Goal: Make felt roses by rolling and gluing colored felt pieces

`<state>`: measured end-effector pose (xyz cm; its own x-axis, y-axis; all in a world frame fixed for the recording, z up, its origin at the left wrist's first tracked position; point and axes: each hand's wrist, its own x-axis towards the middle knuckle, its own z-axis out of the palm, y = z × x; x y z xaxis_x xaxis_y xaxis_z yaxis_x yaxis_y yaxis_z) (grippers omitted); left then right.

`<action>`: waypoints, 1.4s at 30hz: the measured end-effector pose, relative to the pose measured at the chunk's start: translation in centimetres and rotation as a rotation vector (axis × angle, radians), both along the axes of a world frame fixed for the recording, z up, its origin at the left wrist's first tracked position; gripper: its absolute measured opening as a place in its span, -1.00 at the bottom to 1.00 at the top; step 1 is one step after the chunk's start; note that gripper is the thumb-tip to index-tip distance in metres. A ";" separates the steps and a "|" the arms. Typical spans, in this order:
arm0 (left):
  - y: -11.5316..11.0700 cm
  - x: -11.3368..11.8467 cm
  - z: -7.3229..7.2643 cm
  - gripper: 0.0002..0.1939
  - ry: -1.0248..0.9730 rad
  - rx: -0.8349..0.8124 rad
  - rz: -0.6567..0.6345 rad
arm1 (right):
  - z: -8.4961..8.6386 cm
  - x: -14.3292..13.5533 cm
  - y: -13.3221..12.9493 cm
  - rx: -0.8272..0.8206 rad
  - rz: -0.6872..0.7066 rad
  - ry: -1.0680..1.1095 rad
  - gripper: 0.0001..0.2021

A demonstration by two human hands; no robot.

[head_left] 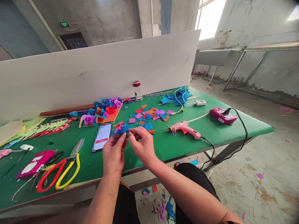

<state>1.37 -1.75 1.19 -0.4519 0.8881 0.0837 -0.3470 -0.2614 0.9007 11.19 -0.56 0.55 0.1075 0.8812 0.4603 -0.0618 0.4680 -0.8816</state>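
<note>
My left hand point(114, 154) and my right hand point(143, 143) meet over the table's front edge, fingertips pinched close together. What they pinch is too small and hidden to name. Just beyond the fingers lie blue paper pieces point(147, 126) and an orange and purple paper petal cluster point(119, 126); whether any of it is held I cannot tell. A phone point(102, 137) with a lit screen lies left of my left hand. To the right of my right hand, a pink glue gun point(184, 127) rests on its side.
Cut paper squares point(153, 115) and finished paper flowers point(102, 112) cover the back middle. Red-and-yellow shears point(66, 169) and a magenta power box point(36, 163) sit at left. Another power box point(223, 116) with a black cord, a lidded jar point(137, 91) and a white board point(105, 71) stand farther off.
</note>
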 end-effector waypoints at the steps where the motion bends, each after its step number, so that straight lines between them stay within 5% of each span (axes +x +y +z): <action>1: 0.1 -0.1 0.0 -0.69 -0.010 0.000 -0.004 | 0.1 0.1 0.1 0.001 0.009 0.007 -0.81; 11: 0.7 -1.4 -0.5 -0.71 -0.213 -0.064 -0.147 | -0.4 0.4 1.3 -0.211 0.185 0.147 -0.78; 33: 0.1 0.3 -0.3 -0.68 -0.092 0.010 -0.003 | -0.3 -0.2 -0.2 0.053 0.023 -0.020 -0.72; 42: 0.9 -1.9 -0.8 -0.70 -0.367 -0.062 -0.247 | 0.2 1.2 1.4 -0.125 0.109 0.133 -0.77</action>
